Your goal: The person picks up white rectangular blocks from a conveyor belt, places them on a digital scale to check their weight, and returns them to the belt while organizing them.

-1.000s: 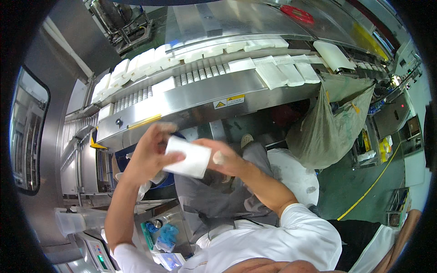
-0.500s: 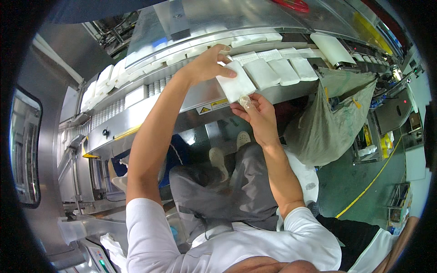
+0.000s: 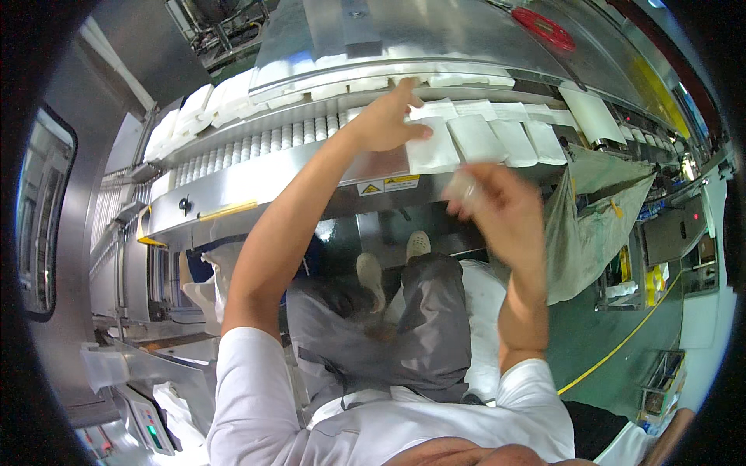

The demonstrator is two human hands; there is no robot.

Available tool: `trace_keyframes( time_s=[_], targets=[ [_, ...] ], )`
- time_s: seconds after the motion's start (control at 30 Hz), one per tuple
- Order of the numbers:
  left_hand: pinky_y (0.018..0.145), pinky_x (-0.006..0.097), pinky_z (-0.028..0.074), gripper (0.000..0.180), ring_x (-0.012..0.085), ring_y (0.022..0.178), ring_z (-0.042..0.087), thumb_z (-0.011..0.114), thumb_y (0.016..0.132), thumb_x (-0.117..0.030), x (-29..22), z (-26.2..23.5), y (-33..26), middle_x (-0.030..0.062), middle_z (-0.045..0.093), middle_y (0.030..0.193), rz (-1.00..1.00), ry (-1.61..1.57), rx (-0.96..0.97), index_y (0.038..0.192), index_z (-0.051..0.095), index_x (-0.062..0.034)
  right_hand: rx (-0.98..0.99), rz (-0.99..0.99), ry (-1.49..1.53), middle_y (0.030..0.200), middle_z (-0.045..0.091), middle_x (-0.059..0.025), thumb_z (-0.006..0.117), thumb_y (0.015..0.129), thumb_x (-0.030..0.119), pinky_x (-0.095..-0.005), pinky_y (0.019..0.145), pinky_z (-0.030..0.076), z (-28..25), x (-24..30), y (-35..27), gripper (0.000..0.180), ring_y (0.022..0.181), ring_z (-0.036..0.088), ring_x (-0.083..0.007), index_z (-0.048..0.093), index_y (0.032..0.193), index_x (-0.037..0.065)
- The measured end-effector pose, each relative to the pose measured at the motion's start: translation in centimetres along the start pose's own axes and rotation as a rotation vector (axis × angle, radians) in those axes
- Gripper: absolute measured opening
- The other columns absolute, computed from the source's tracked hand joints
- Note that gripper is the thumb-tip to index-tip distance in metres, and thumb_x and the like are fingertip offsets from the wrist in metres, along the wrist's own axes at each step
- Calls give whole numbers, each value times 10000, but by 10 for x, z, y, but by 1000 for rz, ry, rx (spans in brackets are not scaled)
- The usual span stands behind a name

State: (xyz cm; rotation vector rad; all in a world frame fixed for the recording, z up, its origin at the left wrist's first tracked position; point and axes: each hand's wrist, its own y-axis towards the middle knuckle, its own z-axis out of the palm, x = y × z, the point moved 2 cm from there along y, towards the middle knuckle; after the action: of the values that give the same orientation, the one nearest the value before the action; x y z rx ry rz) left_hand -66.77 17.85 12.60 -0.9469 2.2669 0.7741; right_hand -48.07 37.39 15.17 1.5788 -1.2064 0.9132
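Note:
A flat white packet point(image 3: 432, 153) lies on the steel ledge at the left end of a row of similar white packets point(image 3: 477, 140). My left hand point(image 3: 388, 123) reaches over its upper left corner with fingers spread and the thumb at the packet's edge. Just below and right of the row, my right hand point(image 3: 505, 213) is smeared by motion. A clear, wrinkled covering point(image 3: 465, 189) shows at its fingertips. The blur hides whether those fingers are closed. Behind the front row lie more white pieces point(image 3: 435, 110), partly covered by my left hand.
A white roller conveyor point(image 3: 260, 144) runs left of my hands. White stacks point(image 3: 214, 101) line the far side, beneath a steel and clear cover. A grey-green cloth bag point(image 3: 583, 225) hangs at the right. A red coiled item point(image 3: 544, 29) rests on the metal top.
My right hand has let go of the leftmost packet's lower edge and moved right. That packet now lies in line with the others. My left hand's fingers have spread. The whole view has shifted.

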Motion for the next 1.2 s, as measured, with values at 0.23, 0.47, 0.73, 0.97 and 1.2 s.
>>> trace_keyframes(
  time_s=[0.23, 0.47, 0.73, 0.97, 1.2],
  targets=[
    [956, 461, 532, 529, 376, 1097, 674, 769, 936, -281, 21, -13, -77, 223, 681, 1211, -117, 201, -485, 1289, 522, 25, -119, -529, -1129, 1457, 572, -199, 744, 943, 396, -479, 1171, 386, -26, -14, 209, 658, 1384, 509, -345, 521, 1480, 89],
    [915, 468, 509, 493, 384, 1045, 634, 779, 900, -229, 17, -16, -98, 217, 680, 1133, -61, 294, -462, 1254, 544, 21, 226, -483, -1395, 1454, 549, -190, 725, 934, 341, -474, 1176, 370, -32, -65, 310, 648, 1386, 486, -344, 495, 1482, 82],
    [929, 476, 517, 445, 408, 1041, 660, 774, 879, -212, 13, -19, -100, 229, 709, 1073, -104, 187, -465, 1169, 568, 55, 470, -368, -1319, 1342, 586, -184, 702, 919, 267, -479, 1112, 407, -35, -83, 332, 546, 1292, 534, -347, 530, 1392, 56],
    [898, 478, 534, 471, 402, 1027, 681, 766, 888, -200, 16, -18, -100, 228, 713, 1064, -63, 142, -539, 1214, 556, 68, 493, -378, -1210, 1244, 618, -180, 682, 906, 203, -484, 1056, 440, -56, -74, 337, 458, 1209, 577, -350, 560, 1314, 34],
    [957, 378, 523, 359, 269, 1085, 687, 609, 1043, -206, 38, -25, -103, 187, 689, 1174, -112, -186, -745, 1292, 526, 39, 232, -650, -935, 1146, 650, -175, 662, 894, 139, -489, 1000, 472, -17, -16, 261, 372, 1126, 619, -352, 591, 1235, 11]
  ],
)
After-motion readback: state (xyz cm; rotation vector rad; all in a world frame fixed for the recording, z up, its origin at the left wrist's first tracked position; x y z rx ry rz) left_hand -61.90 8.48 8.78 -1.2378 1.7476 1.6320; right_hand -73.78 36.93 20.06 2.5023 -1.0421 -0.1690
